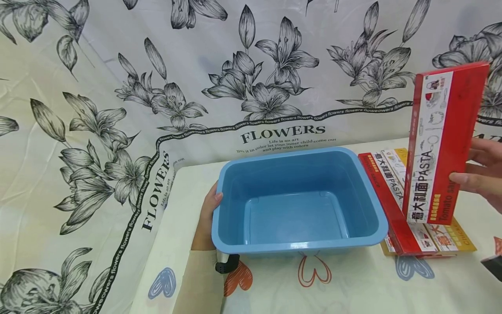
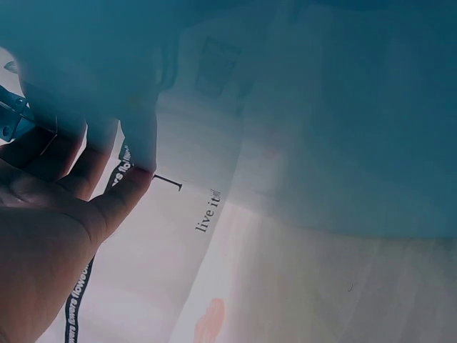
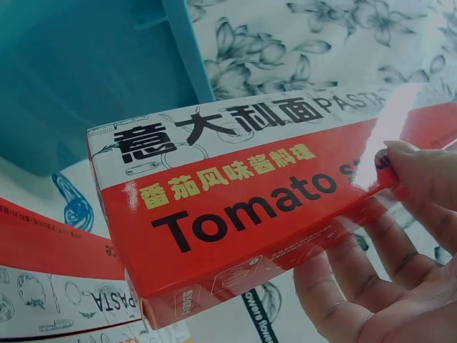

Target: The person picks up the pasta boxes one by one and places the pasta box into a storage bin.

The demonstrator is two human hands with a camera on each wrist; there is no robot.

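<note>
An empty blue plastic basin (image 1: 298, 249) stands on the table, and my left hand (image 1: 208, 218) grips it by its left rim. From the left wrist view, the fingers (image 2: 132, 189) reach up against the basin's wall. To the right, my right hand (image 1: 484, 170) holds a red and white pasta box (image 1: 460, 131), labelled Tomato sauce, upright over other boxes. Its thumb presses on the front while the other fingers go behind the box, as the right wrist view shows. Below it lie a red tomato sauce pasta box (image 1: 408, 237) and a yellow-edged pasta box (image 1: 462, 233).
The stacked boxes lie close along the basin's right side. A light tablecloth (image 1: 345, 283) with heart prints covers the table. Behind and to the left hangs a white flower-patterned cloth (image 1: 188, 39). A dark object (image 1: 494, 266) shows at the right edge.
</note>
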